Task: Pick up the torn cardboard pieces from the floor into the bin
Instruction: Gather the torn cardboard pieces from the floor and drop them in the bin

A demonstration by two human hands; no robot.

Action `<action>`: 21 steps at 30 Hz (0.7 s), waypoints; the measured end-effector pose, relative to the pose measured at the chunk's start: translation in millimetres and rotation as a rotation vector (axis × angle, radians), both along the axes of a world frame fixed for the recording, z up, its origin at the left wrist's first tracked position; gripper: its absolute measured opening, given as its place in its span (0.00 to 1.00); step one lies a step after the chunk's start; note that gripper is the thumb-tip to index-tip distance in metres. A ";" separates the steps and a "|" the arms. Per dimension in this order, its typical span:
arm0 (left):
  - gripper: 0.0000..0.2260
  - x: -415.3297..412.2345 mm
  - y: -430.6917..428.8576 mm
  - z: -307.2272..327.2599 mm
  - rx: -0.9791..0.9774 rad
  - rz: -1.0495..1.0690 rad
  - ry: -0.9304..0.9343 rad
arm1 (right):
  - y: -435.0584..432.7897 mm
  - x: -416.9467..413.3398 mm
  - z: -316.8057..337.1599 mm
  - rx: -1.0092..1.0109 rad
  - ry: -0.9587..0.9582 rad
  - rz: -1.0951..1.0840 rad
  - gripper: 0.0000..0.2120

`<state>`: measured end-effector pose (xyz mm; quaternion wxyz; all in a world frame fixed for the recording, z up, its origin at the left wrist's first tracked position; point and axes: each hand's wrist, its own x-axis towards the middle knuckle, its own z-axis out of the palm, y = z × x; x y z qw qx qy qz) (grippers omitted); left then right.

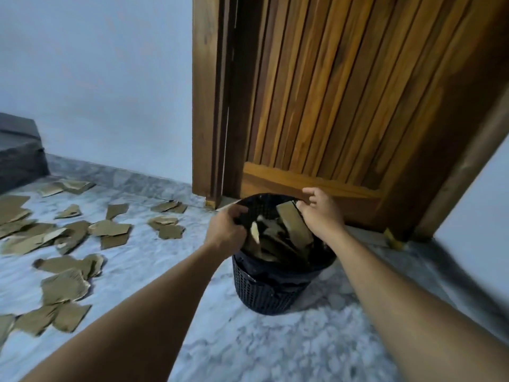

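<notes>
A dark mesh bin [264,293] with a black liner bag [259,208] stands on the marble floor in front of the door. Several torn cardboard pieces [292,230] stick up inside it. My left hand [227,230] grips the liner's left edge. My right hand [321,210] pinches the liner's right edge at the rim. Many more brown cardboard pieces [64,285] lie scattered over the floor to the left, some near the wall [168,227].
A wooden slatted door [344,106] and its frame [209,106] rise right behind the bin. A pale wall runs along the left. A dark grey upholstered piece [19,158] sits at the far left. Grey marble floor [248,348] lies in front.
</notes>
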<state>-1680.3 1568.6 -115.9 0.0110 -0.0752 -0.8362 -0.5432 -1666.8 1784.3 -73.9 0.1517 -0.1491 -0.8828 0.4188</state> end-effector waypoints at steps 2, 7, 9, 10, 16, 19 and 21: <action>0.21 17.3 -19.9 -15.8 -0.102 0.063 0.086 | -9.8 17.0 -9.6 0.061 0.023 0.038 0.18; 0.17 84.1 -108.1 -83.6 -0.311 0.162 0.165 | -74.4 72.0 -61.1 0.315 0.199 0.188 0.24; 0.18 117.8 -151.2 -118.6 -0.400 0.215 0.078 | -110.8 94.5 -92.8 0.335 0.139 0.275 0.28; 0.20 134.4 -168.6 -135.2 -0.435 0.230 0.025 | -126.1 105.2 -109.2 0.337 0.081 0.324 0.30; 0.29 239.3 -256.9 -239.2 -0.781 0.100 -0.493 | -221.4 187.4 -234.8 0.456 -0.413 0.722 0.46; 0.32 276.7 -279.9 -275.5 -0.909 -0.010 -0.598 | -260.8 249.0 -289.5 0.502 -0.568 0.867 0.55; 0.34 291.4 -285.1 -288.4 -0.926 0.007 -0.568 | -280.0 284.0 -308.2 0.610 -0.553 0.892 0.58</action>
